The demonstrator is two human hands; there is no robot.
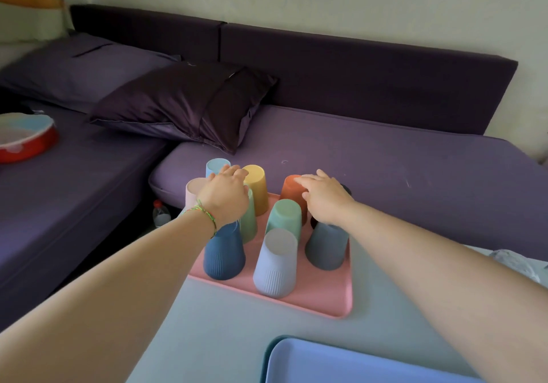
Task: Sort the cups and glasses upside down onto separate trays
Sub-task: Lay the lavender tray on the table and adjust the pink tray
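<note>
Reaching over pink tray [326,299] | right hand [324,200] fingers spread on orange cup [292,193] | left hand [225,197] grip hidden | wrist may topple navy cup [224,252]

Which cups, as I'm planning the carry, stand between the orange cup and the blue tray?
The mint cup and lavender cup stand on the pink tray between the orange cup, which the right hand touches, and the blue tray; the slate cup stands just beside that line.

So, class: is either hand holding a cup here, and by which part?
Left hand covers the upturned base of the pale green cup; a grip cannot be told. Right hand lies open, fingertips touching the orange cup.
</note>
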